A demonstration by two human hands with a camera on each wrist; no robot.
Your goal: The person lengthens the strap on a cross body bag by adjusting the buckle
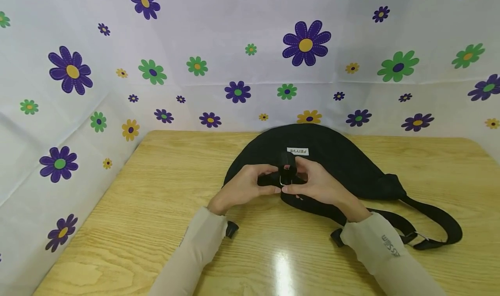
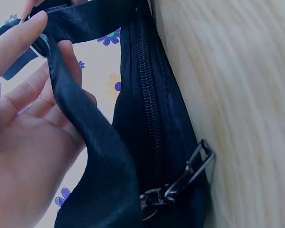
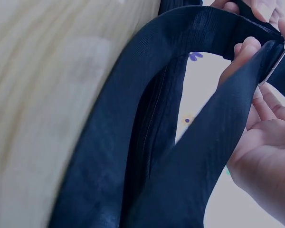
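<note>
A black crescent-shaped bag (image 1: 269, 146) with a white label (image 1: 297, 151) lies on the table, near its back edge. In front of it my left hand (image 1: 244, 185) pinches the black webbing strap (image 2: 92, 128) between thumb and fingers. From the other side, my right hand (image 1: 322, 183) also pinches the strap, beside a thin metal slider (image 3: 275, 69) that the webbing passes through. A loop of strap stands up between the two hands. In the left wrist view, the bag's zipper (image 2: 149, 95) and metal zipper pull (image 2: 192, 164) show. Fingers partly hide the slider.
To the right, more strap (image 1: 449, 226) loops over the wooden table (image 1: 156, 209), with another metal fitting (image 1: 422, 236). Small black pieces sit at the left cuff (image 1: 231, 229) and right cuff (image 1: 337, 237). A flower-print cloth (image 1: 218, 35) hangs behind and along the left.
</note>
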